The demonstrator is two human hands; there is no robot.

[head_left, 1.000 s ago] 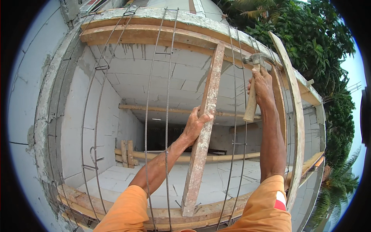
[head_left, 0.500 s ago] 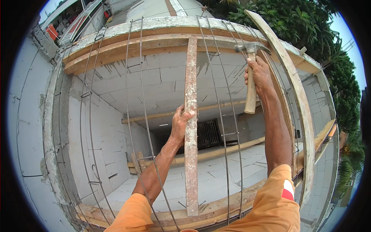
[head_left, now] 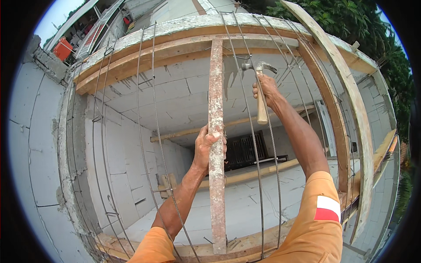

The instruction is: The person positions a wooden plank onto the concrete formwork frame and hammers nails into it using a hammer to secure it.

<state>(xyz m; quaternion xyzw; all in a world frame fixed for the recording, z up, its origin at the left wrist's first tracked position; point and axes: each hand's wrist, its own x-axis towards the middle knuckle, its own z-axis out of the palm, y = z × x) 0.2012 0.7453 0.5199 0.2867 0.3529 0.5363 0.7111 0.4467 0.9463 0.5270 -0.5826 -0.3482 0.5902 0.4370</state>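
Note:
My left hand (head_left: 208,148) is wrapped round a paint-spattered wooden beam (head_left: 217,188), its thumb on the near face and its fingers coming round the other side. The beam spans from the far timber to the near one across an opening between block walls. In my right hand (head_left: 268,90) is a claw hammer (head_left: 262,109), gripped high on its wooden handle, just under the metal head. The hammer is held up right of the beam, apart from it, beside thin steel rebar (head_left: 258,162). A few nails (head_left: 232,242) lie on the near timber by the beam's end.
Pairs of tied rebar (head_left: 144,144) run across the opening on both sides. A long plank (head_left: 346,87) leans along the right. Bamboo poles (head_left: 250,176) cross lower down, above a deep drop to a dark slatted object (head_left: 242,151). The far wall top (head_left: 184,27) is rough concrete.
My right hand has brought the hammer left, nearer the beam, and slightly lower. The left hand keeps its hold on the beam, and the view has shifted a little.

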